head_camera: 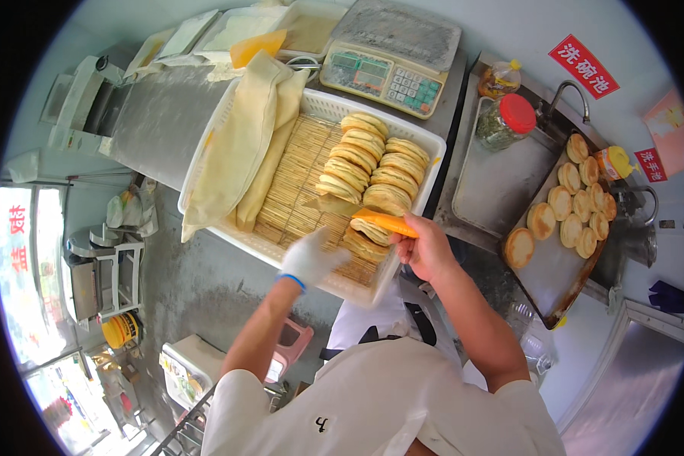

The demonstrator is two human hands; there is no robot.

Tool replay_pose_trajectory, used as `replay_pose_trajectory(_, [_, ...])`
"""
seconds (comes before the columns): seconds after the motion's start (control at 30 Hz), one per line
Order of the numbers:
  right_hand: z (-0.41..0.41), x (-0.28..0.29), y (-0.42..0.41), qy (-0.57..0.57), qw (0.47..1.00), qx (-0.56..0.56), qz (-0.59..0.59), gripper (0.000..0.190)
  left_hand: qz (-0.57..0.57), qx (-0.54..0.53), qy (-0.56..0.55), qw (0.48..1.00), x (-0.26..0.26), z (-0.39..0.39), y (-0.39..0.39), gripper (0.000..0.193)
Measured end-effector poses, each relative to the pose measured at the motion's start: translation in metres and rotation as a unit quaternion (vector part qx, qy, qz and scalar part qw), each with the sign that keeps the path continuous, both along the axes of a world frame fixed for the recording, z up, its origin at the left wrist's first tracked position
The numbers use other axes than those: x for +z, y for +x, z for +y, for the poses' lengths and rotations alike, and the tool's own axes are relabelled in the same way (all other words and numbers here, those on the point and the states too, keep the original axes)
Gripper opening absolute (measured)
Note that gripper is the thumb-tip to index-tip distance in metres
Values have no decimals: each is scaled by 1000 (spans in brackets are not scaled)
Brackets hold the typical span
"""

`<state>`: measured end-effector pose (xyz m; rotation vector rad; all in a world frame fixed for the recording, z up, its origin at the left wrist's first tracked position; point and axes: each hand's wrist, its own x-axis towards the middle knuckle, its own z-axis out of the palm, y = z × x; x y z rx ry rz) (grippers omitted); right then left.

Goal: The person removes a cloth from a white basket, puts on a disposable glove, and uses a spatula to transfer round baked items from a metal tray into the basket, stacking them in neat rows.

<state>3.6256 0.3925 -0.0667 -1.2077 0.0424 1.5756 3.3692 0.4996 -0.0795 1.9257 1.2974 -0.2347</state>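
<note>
My right hand (424,248) grips the orange handle of a knife (387,221). Its blade points left over the front flatbreads (367,245) in a white plastic basket (347,286). Just left of these flatbreads is my left hand (312,259), in a white glove and blurred, with fingers apart and nothing visible in it. Two rows of round, layered flatbreads (350,157) lean on edge at the basket's right side. A reed mat (285,176) lines the bottom. Folded cream cloth (233,142) covers the left part and hangs over the front rim.
Behind the basket stands a digital scale (385,65). To the right, a dark-rimmed baking tray (547,279) holds several browned flatbreads, near a red-lidded jar (504,119) and a tap (570,94). A pink stool (290,342) is on the floor below.
</note>
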Motion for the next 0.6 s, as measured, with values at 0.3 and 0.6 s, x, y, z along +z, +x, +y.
replay_pose_trajectory(0.3, [7, -1, 2, 34, 999, 26, -19, 37, -145, 116, 74, 980, -14, -54, 70, 146])
replay_pose_trajectory(0.6, [13, 0, 9, 26, 998, 47, -23, 39, -65, 126, 33, 989, -1, -41, 57, 132])
